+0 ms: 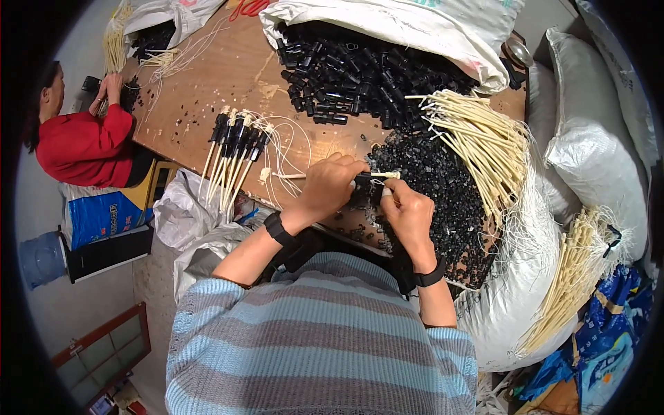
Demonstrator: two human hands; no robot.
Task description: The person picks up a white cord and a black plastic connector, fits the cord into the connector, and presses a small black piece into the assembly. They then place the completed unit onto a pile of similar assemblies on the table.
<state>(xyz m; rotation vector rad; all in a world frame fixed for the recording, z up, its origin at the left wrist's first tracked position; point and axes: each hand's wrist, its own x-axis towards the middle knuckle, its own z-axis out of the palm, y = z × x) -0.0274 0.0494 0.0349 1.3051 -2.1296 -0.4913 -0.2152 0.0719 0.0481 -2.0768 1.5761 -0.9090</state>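
My left hand (pixel 325 183) is wrapped round a thin cream rod (pixel 290 176) that lies crosswise, with a black plastic tube (pixel 362 178) on it just right of the fingers. At the rod's right end, my right hand (pixel 409 211) has its fingers closed close against the pale tip (pixel 391 175). A thin white string shows there; exactly what those fingertips pinch is too small to tell. Left of my hands, several cream rods with black tubes (pixel 238 138) lie side by side over the table edge, with loose white strings curling from them.
Black plastic tubes (pixel 339 76) spill from a white woven sack (pixel 394 28) at the back. Small black pieces (pixel 436 190) are heaped beside my right hand, under bundled cream rods (pixel 477 138). Full sacks (pixel 588 131) stand at right. A person in red (pixel 86 149) works at far left.
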